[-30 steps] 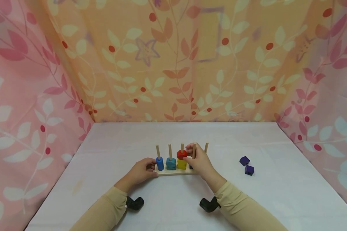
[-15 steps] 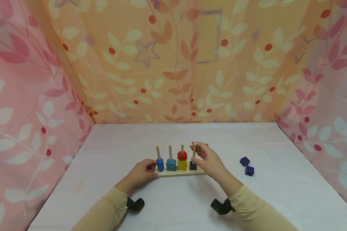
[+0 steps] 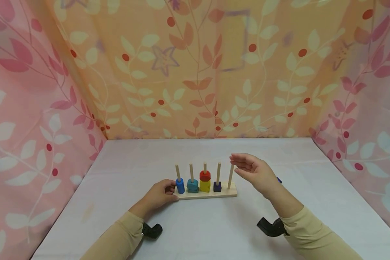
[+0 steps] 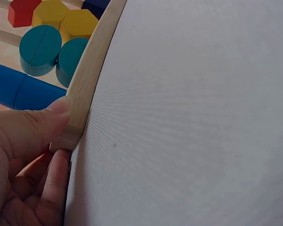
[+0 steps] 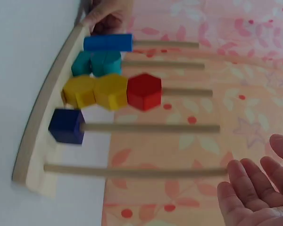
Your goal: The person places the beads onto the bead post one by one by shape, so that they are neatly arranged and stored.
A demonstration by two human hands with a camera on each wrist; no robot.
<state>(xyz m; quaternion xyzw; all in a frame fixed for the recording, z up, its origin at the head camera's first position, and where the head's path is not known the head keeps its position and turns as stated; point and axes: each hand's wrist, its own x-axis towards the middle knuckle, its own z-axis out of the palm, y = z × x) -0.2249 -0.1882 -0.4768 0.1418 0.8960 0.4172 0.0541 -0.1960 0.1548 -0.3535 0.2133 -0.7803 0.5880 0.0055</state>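
A wooden peg board (image 3: pixel 208 195) with several upright pegs stands on the table. My left hand (image 3: pixel 159 192) grips its left end, the thumb (image 4: pixel 60 105) on the edge of the base. Stacked on the pegs from left to right are blue cylinders (image 3: pixel 180 186), teal rounded pieces (image 3: pixel 192 186), yellow hexagonal pieces (image 3: pixel 205 186) topped by a red hexagonal piece (image 3: pixel 205 176), and one dark purple block (image 5: pixel 67 126). Nothing is threaded on the rightmost peg (image 5: pixel 137 171). Beside that peg's top is my right hand (image 3: pixel 255 171), fingers loosely extended, holding nothing.
Behind my right hand, a sliver of a loose purple block (image 3: pixel 279 180) shows on the white tabletop (image 3: pixel 195 227). Floral cloth (image 3: pixel 195 72) encloses the back and sides. Black devices (image 3: pixel 152 230) are worn at both wrists.
My right hand has moved right and slightly up, away from the red piece and past the purple block's peg. It now covers most of the loose purple blocks. My left hand keeps its place.
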